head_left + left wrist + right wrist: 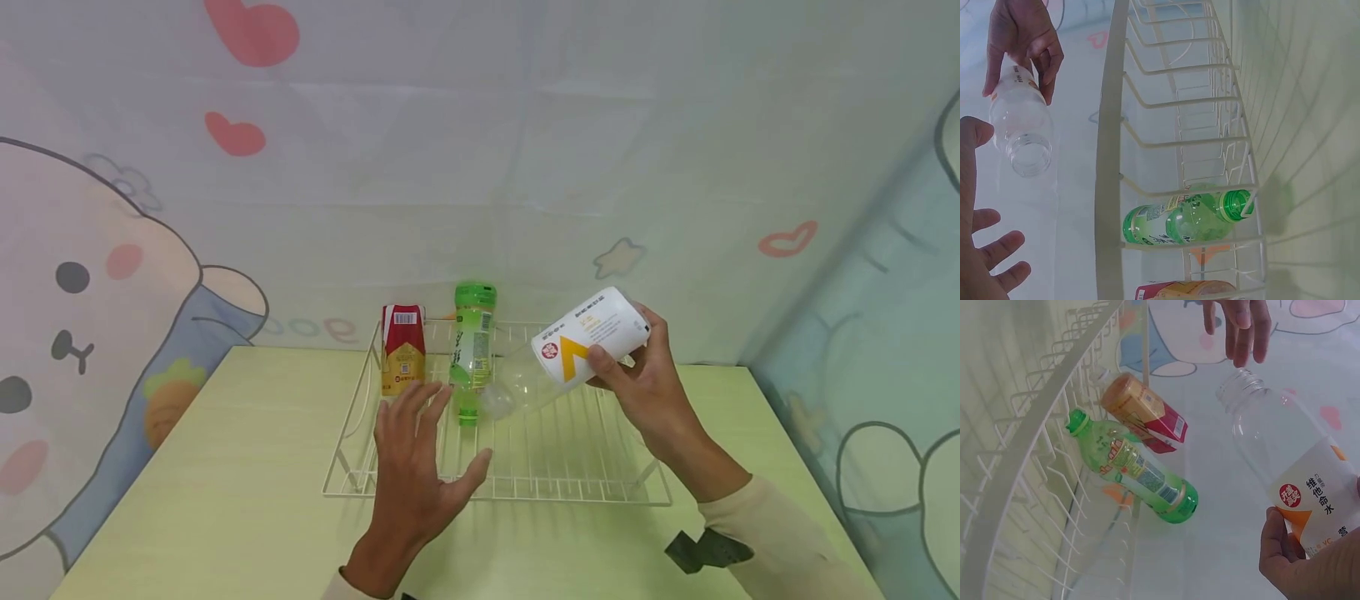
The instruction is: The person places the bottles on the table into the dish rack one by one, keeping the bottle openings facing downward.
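My right hand (654,387) grips a clear plastic bottle (588,337) around its white label with an orange mark, near the base. The bottle is tilted, its uncapped mouth (1030,156) pointing down and left. My left hand (416,471) is held up with fingers spread, near the bottle's mouth but apart from it. A green bottle (472,337) stands neck down in a white wire rack (562,501). Left of it, a red and yellow bottle (403,350) is also neck down in the rack, partly behind my left fingers in the head view.
The wire rack stands on a pale yellow-green table (225,467). A cloth backdrop (465,167) with cartoon figures and hearts hangs behind the table and at its right side. A dark strap piece (708,552) sits on my right sleeve.
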### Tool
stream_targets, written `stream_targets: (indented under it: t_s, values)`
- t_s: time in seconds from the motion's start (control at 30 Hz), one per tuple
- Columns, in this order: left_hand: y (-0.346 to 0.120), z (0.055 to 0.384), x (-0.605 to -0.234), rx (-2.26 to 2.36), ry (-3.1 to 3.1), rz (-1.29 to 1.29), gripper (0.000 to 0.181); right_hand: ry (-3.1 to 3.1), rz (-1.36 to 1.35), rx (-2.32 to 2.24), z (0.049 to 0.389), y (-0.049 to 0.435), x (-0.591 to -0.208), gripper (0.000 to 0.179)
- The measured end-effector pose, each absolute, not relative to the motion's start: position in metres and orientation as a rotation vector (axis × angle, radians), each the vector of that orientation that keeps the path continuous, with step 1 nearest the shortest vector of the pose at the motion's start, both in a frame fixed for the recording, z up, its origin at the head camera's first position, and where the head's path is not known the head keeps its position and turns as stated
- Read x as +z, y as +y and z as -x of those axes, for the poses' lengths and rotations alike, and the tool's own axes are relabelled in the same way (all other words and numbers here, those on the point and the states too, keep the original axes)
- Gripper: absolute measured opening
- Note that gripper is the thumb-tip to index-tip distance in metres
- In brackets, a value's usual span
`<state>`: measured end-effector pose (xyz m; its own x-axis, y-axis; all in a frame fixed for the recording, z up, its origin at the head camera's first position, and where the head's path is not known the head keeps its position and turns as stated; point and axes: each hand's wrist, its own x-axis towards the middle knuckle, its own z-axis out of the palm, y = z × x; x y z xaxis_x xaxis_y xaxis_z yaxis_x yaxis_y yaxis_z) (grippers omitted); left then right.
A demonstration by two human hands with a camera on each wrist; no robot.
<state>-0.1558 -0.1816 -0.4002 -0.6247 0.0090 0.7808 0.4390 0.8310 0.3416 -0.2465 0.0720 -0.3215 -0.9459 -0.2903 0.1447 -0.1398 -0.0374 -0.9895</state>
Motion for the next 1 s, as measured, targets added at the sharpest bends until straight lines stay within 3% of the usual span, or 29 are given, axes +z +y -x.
stream_targets:
  t_s: [1.0]
  values:
    - [-0.217, 0.15, -0.404, -0.559, -2.239, 0.167, 0.064, 2.179, 0.512, -2.094, 0.262, 0.085, -0.318, 0.083]
